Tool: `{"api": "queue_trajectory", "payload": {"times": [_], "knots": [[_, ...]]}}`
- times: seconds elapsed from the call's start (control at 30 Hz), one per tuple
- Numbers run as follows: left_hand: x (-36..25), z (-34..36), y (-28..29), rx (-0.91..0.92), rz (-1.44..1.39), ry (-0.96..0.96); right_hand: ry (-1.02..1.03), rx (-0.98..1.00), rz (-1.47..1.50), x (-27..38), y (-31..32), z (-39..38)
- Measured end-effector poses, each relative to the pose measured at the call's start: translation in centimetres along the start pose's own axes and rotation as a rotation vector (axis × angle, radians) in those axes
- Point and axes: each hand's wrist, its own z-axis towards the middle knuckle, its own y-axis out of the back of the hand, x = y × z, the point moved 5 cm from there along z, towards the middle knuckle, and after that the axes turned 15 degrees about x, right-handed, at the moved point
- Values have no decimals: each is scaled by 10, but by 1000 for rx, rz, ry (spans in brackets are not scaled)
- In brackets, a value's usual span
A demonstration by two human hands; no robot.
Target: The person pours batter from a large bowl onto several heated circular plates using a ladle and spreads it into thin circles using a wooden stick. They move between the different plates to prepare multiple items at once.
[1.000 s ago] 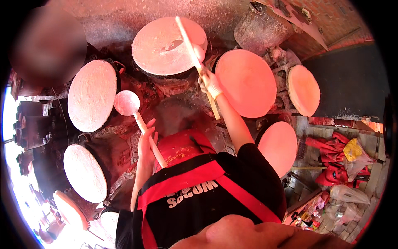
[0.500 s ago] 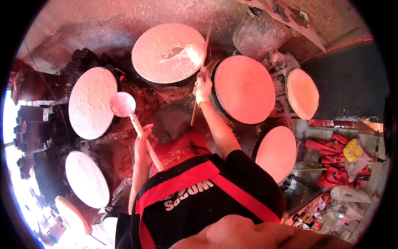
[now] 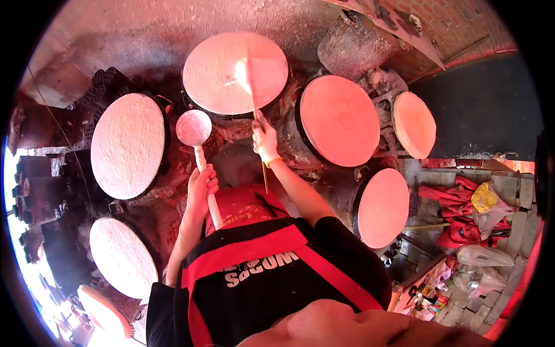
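Thin straight stick (image 3: 255, 101) shifted left over the pale-coated round pan (image 3: 208, 75), right hand (image 3: 265, 139) in a clenched grip on its shaft, left hand (image 3: 202, 184) clasped round a round-bowled, pale-handled ladle (image 3: 193, 127) near the pan

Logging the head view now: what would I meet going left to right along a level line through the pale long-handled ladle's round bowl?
Large white-topped round disc, ladle, right hand, large pink-topped round disc, smaller orange-tinged oval disc, flat black panel.
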Motion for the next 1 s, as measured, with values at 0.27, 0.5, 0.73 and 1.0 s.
{"api": "queue_trajectory", "payload": {"times": [0.27, 0.5, 0.73, 1.0], "knots": [[0, -1, 1, 31, 107, 96, 79, -110, -352, 46, 83, 50], [-39, 81, 23, 50, 364, -5, -69, 99, -391, 11, 69, -41], [-27, 185, 15, -162, 483, 31, 1, -79, 78, -24, 31, -49], [-66, 131, -10, 673, -537, 370, -215, 69, 146, 33, -14, -61]]}}
